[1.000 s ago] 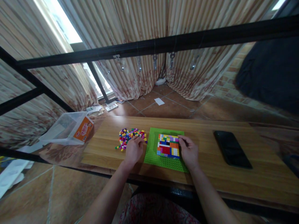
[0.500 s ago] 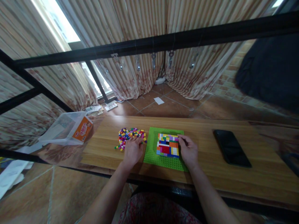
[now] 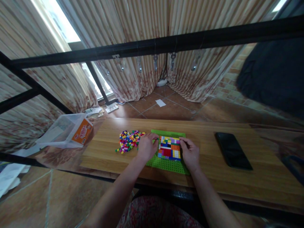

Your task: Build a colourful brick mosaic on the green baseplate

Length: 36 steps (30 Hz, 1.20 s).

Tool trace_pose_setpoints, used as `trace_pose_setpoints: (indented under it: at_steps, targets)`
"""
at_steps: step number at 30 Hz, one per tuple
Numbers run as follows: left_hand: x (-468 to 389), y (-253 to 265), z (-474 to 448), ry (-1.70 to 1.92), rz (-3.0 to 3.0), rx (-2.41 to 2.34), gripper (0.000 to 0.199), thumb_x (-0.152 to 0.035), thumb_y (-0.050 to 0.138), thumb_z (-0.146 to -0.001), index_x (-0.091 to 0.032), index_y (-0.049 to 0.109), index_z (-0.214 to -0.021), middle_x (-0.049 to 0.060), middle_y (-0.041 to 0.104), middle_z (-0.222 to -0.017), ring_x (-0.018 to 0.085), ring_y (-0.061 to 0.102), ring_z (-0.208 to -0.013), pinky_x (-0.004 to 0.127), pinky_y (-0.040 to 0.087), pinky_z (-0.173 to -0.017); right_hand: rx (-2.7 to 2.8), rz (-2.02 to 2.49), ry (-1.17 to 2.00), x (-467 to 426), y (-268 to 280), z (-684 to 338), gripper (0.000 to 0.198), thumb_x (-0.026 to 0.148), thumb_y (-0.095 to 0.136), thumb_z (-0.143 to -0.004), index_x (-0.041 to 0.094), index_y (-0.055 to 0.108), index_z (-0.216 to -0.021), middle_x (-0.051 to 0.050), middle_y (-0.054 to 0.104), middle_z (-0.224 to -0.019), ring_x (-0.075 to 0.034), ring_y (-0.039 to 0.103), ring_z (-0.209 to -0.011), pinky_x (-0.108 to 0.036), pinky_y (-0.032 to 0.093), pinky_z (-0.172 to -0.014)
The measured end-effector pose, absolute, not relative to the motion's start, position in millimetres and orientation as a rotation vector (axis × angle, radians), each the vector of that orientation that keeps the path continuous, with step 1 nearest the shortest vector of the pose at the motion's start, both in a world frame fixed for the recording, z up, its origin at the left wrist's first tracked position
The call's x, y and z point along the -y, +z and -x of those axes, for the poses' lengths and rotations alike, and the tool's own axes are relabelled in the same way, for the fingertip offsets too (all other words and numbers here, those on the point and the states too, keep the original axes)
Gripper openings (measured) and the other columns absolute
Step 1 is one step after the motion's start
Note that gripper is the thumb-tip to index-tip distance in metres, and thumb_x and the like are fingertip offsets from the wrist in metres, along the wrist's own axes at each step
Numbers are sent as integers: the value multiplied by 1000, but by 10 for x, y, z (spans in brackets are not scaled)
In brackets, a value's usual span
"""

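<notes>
A flat, many-coloured block of toy building bricks (image 3: 167, 152) sits on a green studded baseplate (image 3: 166, 165) on the wooden table. My right hand (image 3: 190, 155) is closed at the block's upper right corner, its fingertips gripping the edge there. Over the baseplate's left side is my left hand (image 3: 148, 147), its thumb and fingers pinched close to the block's upper left edge. Whatever is between those fingertips is too small to make out. A heap of loose toy bricks (image 3: 129, 140) lies left of the baseplate, partly behind my left hand.
A black phone (image 3: 233, 150) lies on the table (image 3: 209, 180) to the right. Beyond the table's left end stands a clear plastic bin (image 3: 63, 126) with an orange label. A black metal rail (image 3: 152, 47) crosses in front of the curtains.
My left hand has moved right, from the loose brick heap to the left edge of the brick block. My right hand stays at the block's upper right corner.
</notes>
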State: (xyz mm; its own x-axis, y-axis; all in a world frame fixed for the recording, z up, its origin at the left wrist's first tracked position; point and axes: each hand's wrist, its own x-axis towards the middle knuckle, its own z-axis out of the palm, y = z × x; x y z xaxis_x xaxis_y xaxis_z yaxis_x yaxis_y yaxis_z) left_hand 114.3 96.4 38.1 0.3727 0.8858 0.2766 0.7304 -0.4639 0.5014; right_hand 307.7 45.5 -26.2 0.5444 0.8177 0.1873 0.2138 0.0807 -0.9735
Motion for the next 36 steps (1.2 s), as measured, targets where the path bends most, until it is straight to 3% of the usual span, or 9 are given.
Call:
trace_pose_setpoints:
  at_steps: [17, 27, 36]
  targets:
    - [-999, 288, -1219, 679, -2155, -1414, 29, -6, 52, -78, -22, 69, -96, 1, 73, -89, 15, 67, -83, 25, 50, -79, 966, 1442, 551, -457, -256, -3076, 28, 42, 59, -80, 19, 72, -90, -7, 70, -91, -21, 64, -85, -37, 50, -81]
    - [-1039, 262, -1243, 772, -1970, -1379, 21, -14, 50, -85, -17, 71, -89, 4, 74, -87, 15, 67, -80, 25, 50, -76, 959, 1441, 557, -466, -299, -3089, 29, 44, 59, -80, 19, 71, -89, -7, 70, -91, -21, 64, -85, -37, 50, -82]
    - [-1082, 234, -1282, 808, -1871, -1376, 22, -15, 52, -85, -16, 71, -95, 5, 74, -95, 16, 68, -88, 27, 51, -85, 951, 1453, 566, -464, -293, -3081, 27, 42, 59, -81, 19, 71, -89, -7, 70, -91, -20, 63, -85, -37, 50, -82]
